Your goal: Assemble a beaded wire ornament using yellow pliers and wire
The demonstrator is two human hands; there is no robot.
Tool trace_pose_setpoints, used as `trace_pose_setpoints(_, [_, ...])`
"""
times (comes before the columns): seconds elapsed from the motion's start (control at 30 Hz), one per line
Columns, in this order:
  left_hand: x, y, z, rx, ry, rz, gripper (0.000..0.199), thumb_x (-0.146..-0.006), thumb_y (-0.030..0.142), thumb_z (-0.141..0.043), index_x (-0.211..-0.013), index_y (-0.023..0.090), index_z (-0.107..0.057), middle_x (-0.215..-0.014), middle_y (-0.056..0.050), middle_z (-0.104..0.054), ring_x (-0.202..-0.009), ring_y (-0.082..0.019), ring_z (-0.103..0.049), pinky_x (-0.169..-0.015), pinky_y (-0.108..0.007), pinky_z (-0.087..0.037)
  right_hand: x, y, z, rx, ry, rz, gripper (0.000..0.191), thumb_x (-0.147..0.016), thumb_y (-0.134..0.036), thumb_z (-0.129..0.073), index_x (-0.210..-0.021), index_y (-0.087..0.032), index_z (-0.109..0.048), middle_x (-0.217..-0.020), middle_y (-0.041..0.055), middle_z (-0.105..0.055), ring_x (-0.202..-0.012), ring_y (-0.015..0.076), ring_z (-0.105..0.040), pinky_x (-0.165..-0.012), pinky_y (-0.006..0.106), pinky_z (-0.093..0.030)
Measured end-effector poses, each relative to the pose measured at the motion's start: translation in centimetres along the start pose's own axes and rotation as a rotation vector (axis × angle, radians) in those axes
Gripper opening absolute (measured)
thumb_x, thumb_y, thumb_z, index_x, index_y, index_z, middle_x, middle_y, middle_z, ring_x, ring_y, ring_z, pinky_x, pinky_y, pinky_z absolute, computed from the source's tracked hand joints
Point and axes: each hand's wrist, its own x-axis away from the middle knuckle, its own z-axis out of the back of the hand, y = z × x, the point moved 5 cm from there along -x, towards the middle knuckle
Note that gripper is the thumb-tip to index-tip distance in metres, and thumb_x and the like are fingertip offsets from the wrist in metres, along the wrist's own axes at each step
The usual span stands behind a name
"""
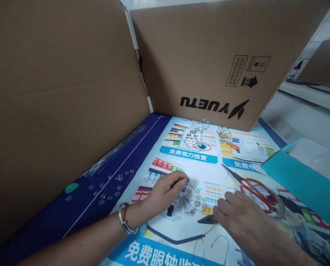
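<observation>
My left hand (165, 194) pinches the edge of a flower-shaped wire frame (189, 199) strung with small beads, which lies on a printed poster sheet (198, 166). My right hand (238, 218) rests on the sheet with its fingers apart. Its fingertips touch or overlap black-tipped pliers (207, 220), whose far end is hidden under the hand. Just beyond that hand lie red-handled scissors (253, 192). Two more tangled wire-and-bead pieces (199, 126) sit at the sheet's far edge.
Tall cardboard box panels (62, 103) stand along the left and far sides. Several clear beads (106, 192) and a bundle of thin wires (115, 149) lie on a dark blue strip (79, 210). Bent wires (206, 247) lie near me; a teal folder (300, 181) lies right.
</observation>
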Motion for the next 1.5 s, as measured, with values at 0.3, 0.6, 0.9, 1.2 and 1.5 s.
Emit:
trace_pose_setpoints(0.3, [0.4,-0.3,-0.1,0.054,0.018,-0.088,0.018,-0.089,0.017,-0.042,-0.103,0.019,-0.053,-0.089,-0.003,-0.058,-0.080,-0.013,-0.053,-0.071,-0.026,-0.044,0.1,1.5,1.7,0.094,0.119,-0.190,0.026,-0.074,-0.008,-0.052,-0.097,-0.018,-0.058,-0.078,0.0037,-0.056,-0.073,0.0214,-0.047,-0.068,0.037,-0.031])
trace_pose_setpoints(0.6, [0.7,1.5,0.0,-0.087,-0.054,-0.257,0.015,-0.083,0.012,-0.046,-0.090,0.016,-0.059,-0.084,-0.004,-0.057,-0.077,-0.014,-0.052,-0.070,-0.028,-0.044,-1.2,0.9,2.3,0.165,0.192,-0.230,0.026,-0.075,-0.010,-0.052,-0.099,-0.016,-0.059,-0.073,0.0039,-0.053,-0.068,0.0207,-0.043,-0.061,0.036,-0.028])
trace_pose_setpoints(0.9, [1.0,1.4,-0.4,-0.167,-0.036,-0.344,0.012,-0.085,0.017,-0.049,-0.090,0.017,-0.059,-0.083,-0.005,-0.059,-0.077,-0.015,-0.053,-0.069,-0.028,-0.045,-1.5,0.5,2.3,0.155,0.205,-0.235,0.024,-0.073,-0.012,-0.056,-0.097,-0.017,-0.059,-0.074,0.0031,-0.053,-0.068,0.0197,-0.042,-0.061,0.036,-0.027])
trace_pose_setpoints(1.2, [1.1,1.5,-0.5,-0.325,-0.015,-0.305,0.013,-0.087,0.017,-0.044,-0.085,0.016,-0.057,-0.077,-0.005,-0.057,-0.072,-0.015,-0.051,-0.065,-0.026,-0.044,-1.5,0.3,1.8,0.153,0.171,-0.292,0.025,-0.075,-0.012,-0.055,-0.100,-0.016,-0.058,-0.075,0.0040,-0.054,-0.071,0.0201,-0.044,-0.064,0.036,-0.028])
trace_pose_setpoints(1.5, [0.9,1.6,-0.3,-0.217,0.048,-0.258,0.011,-0.088,0.017,-0.045,-0.081,0.017,-0.054,-0.077,-0.003,-0.056,-0.074,-0.015,-0.050,-0.066,-0.027,-0.041,-0.9,1.9,0.7,-0.129,0.129,-0.478,0.016,-0.081,-0.017,-0.051,-0.094,-0.021,-0.059,-0.079,0.0036,-0.057,-0.078,0.0215,-0.049,-0.068,0.035,-0.032])
